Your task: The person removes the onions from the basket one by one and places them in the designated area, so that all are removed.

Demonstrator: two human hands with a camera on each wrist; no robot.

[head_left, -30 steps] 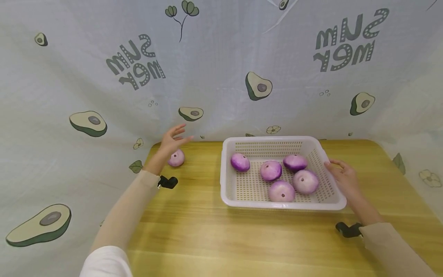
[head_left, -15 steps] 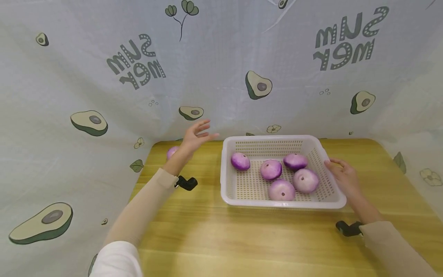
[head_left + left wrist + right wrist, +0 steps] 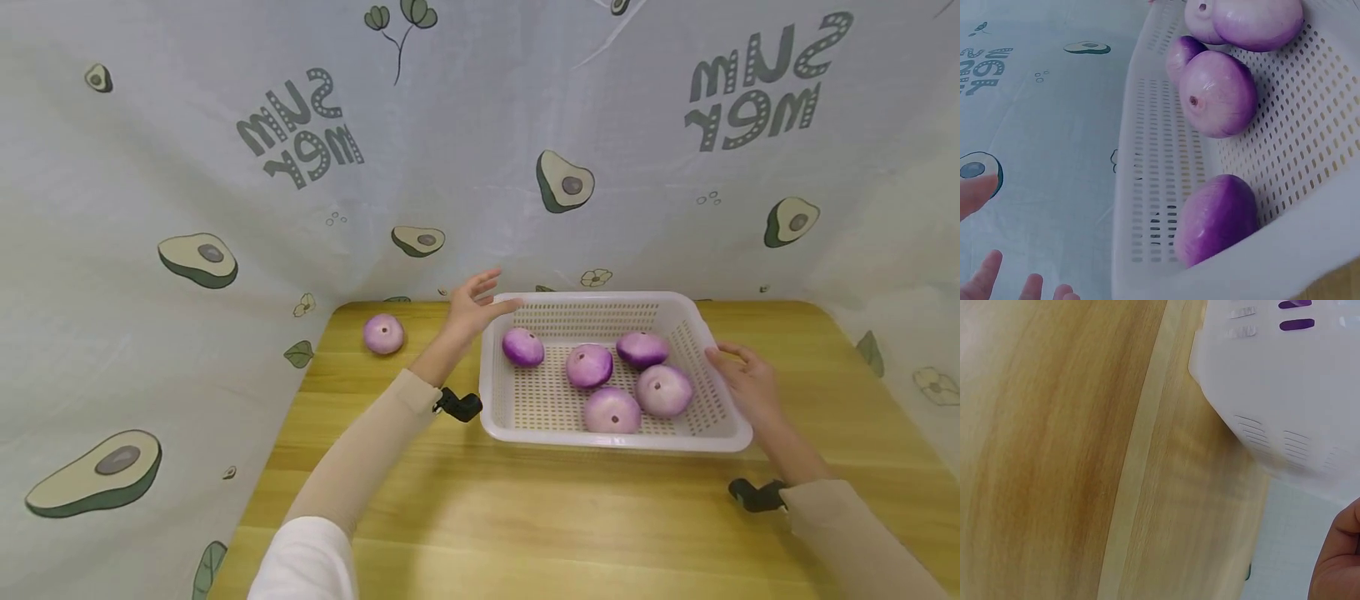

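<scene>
My left hand (image 3: 471, 315) hovers at the back left corner of a white plastic basket (image 3: 491, 417), fingers spread and holding nothing. In the left wrist view, its fingertips (image 3: 988, 269) show beside the basket wall, apart from the onions. Several purple onions (image 3: 589, 367) lie in the basket, one (image 3: 522, 347) near its left wall. Another onion (image 3: 383, 334) sits on the table at the back left. My right hand (image 3: 746, 383) grips the basket's right rim, thumb at the edge; some of its fingers are hidden. Only part of that hand (image 3: 1338, 562) shows in the right wrist view.
The wooden table (image 3: 525, 517) extends in front of the basket and to both sides. A pale curtain (image 3: 465, 125) with avocado prints hangs right behind the table and along its sides. Black wrist cameras (image 3: 459, 405) are strapped on both wrists.
My left hand has moved right from above the lone onion to the basket's back left corner, leaving that onion uncovered. The right hand, basket and onions stay in place.
</scene>
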